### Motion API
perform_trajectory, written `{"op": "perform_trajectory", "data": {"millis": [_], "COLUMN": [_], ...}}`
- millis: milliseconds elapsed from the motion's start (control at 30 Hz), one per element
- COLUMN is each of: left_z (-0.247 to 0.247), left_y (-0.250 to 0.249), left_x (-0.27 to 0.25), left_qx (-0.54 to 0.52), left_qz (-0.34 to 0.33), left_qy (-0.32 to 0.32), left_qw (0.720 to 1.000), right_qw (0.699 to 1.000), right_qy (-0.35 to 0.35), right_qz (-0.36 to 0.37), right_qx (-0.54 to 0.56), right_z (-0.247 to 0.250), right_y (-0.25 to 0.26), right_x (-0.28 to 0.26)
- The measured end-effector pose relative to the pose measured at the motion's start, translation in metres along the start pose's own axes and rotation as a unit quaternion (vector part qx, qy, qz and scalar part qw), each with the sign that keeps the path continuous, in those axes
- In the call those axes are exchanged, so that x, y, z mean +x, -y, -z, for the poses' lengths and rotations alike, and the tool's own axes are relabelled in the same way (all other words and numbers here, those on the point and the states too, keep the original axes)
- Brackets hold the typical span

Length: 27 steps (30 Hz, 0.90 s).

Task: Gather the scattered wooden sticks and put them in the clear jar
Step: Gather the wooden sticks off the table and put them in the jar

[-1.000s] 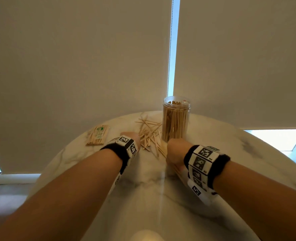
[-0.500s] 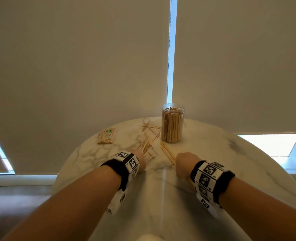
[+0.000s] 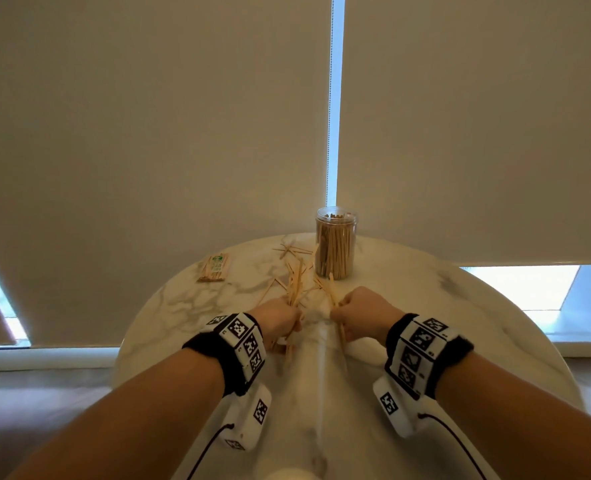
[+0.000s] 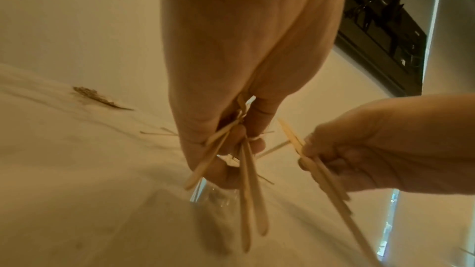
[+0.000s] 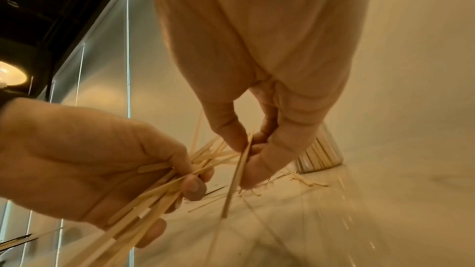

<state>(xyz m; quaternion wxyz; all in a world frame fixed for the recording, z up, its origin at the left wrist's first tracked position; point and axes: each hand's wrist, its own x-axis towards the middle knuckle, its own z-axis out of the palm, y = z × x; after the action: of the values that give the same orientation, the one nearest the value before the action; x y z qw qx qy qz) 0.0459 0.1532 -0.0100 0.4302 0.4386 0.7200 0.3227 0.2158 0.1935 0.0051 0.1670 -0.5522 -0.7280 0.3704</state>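
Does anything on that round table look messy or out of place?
Yes. Loose wooden sticks lie criss-crossed on the marble table beside the clear jar, which stands upright, already packed. Each hand, left hand and right hand, grips an uneven bunch.

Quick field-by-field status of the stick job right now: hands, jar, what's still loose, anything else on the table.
left hand: grips a bunch of sticks
right hand: pinches a few sticks
clear jar: upright at the table's far side, lid off, mostly full of sticks
loose sticks: scattered between hands and jar
wrapped stick pack: far left, untouched
table: round, marble-patterned
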Motion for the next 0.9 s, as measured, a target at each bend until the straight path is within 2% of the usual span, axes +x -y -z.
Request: {"op": "perform_trajectory", "data": {"millis": [133,300,533,700,800,900], "left_z": [-0.012,-0.019,-0.018,-0.016,-0.015,-0.019], "left_y": [0.0,0.001,0.0,0.002,0.003,0.0], "left_x": [-0.007,-0.01,-0.019,-0.017,-0.018,-0.023], "left_qx": [-0.032,0.007,-0.001,-0.083,-0.117,-0.115], "left_qz": [-0.031,-0.102,-0.164,-0.142,-0.118,-0.107], "left_qy": [0.012,0.009,0.032,0.032,0.034,0.067], "left_qw": [0.999,0.995,0.986,0.986,0.985,0.985], "right_qw": [0.997,0.995,0.99,0.992,0.984,0.972], "right_qy": [-0.013,-0.028,-0.049,-0.045,-0.065,-0.025], "right_qz": [0.019,0.055,0.074,0.107,0.076,0.091], "right_qx": [0.077,0.073,0.105,0.052,0.144,0.216], "right_z": [-0.011,-0.025,-0.012,-0.009,-0.01,-0.01], "right_y": [0.013,0.023,0.02,0.021,0.021,0.028], "right_x": [-0.001,-0.001,0.0,0.001,0.004,0.006]}}
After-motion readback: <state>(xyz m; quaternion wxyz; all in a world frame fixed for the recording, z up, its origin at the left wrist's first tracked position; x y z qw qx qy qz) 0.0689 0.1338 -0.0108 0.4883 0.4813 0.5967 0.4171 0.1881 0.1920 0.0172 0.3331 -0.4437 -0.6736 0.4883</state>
